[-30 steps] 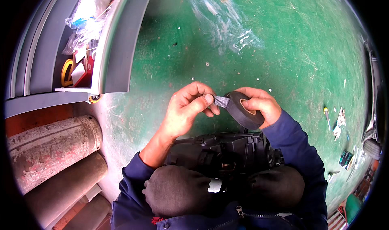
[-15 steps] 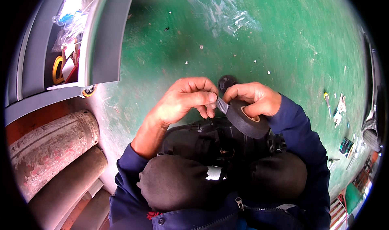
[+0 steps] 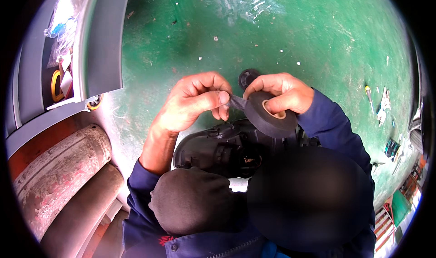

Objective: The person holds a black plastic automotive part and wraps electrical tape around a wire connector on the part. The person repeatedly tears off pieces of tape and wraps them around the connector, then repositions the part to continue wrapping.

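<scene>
A roll of black cloth tape (image 3: 271,121) is gripped in my right hand (image 3: 290,94), with the thumb in its pale cardboard core. My left hand (image 3: 193,99) pinches the free end of the tape between thumb and fingers. A short tape strip (image 3: 237,102) stretches between the two hands. Below them, in front of my knees, lies a black plastic housing (image 3: 204,151), shaped like the back of a vehicle headlight, with some thin wires in its opening. Just beyond the roll, a round black cap (image 3: 248,78) rests on the green floor.
At left stands a grey open drawer cabinet (image 3: 102,44) holding plastic bags and a yellow tape ring. Worn cylinders (image 3: 63,160) lie below it. A screwdriver (image 3: 369,96), pliers (image 3: 384,106) and a small green-black box (image 3: 391,147) lie on the floor at right.
Both hands have shifted up a little in the picture, the left also leftward. The tape strip between them looks longer. A dark blurred shape now covers my right knee.
</scene>
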A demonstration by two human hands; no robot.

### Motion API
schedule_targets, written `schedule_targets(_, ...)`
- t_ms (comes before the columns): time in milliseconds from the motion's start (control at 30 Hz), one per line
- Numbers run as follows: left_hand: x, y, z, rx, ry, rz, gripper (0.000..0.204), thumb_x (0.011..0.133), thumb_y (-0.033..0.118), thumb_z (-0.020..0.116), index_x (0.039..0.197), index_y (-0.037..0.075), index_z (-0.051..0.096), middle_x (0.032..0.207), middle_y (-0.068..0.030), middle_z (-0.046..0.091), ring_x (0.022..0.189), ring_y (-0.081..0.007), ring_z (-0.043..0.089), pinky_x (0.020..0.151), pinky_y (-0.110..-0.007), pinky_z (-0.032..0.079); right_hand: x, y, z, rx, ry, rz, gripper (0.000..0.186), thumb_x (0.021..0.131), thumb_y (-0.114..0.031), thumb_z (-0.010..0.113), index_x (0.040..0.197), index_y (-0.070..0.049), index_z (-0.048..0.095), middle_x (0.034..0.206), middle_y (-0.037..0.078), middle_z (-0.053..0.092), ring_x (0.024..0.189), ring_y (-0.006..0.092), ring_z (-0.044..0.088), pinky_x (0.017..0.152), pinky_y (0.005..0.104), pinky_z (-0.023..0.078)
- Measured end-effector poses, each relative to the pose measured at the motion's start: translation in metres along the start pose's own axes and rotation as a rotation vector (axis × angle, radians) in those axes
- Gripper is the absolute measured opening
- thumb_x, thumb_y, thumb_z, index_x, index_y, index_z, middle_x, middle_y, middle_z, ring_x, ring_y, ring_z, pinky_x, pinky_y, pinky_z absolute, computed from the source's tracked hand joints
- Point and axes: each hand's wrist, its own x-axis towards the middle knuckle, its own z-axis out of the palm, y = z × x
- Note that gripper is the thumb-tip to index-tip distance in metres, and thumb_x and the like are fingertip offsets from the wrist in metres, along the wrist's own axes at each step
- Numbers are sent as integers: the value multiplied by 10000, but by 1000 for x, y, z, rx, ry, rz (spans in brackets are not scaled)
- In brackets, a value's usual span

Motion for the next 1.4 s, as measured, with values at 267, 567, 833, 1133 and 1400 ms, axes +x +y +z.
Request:
schedule_targets(267,0,-9,-13,12,40,17,111,967,106,667,987,2,699,809,-33,701,721,-125,693,659,-262,547,-13,-5,2,10,-85,36,462,796,60,637,1257,87,652,846,40,688,682,68,614,596,225,466)
schedule_targets(567,-2,-9,-18,1,29,9,114,969,116,682,978,4,703,807,-27,698,721,-124,693,659,-258,547,-11,2,-2,21,-63,47,494,817,41,658,1306,76,598,899,55,683,673,64,593,573,226,447)
schedule_targets(833,-15,13,-8,224,102,99,98,968,86,673,920,3,654,823,-57,665,709,-140,653,643,-283,521,-10,-3,5,103,68,-47,480,847,-88,738,1293,32,610,1112,73,722,1062,166,683,970,319,523)
schedule_targets(1133,-25,32,-12,748,166,465,77,900,23,716,925,21,643,828,-71,660,750,-163,645,649,-299,497,-21,-22,6,-262,-79,-32,486,803,-78,820,1246,36,657,1138,61,721,1045,135,675,957,303,523)
schedule_targets(1400,-33,55,12,1216,217,879,215,792,-72,735,963,9,634,816,-98,696,661,-231,676,578,-325,537,-38,-49,1,-346,22,-178,604,807,-250,878,1314,-15,650,1145,58,704,1020,145,654,925,321,512)
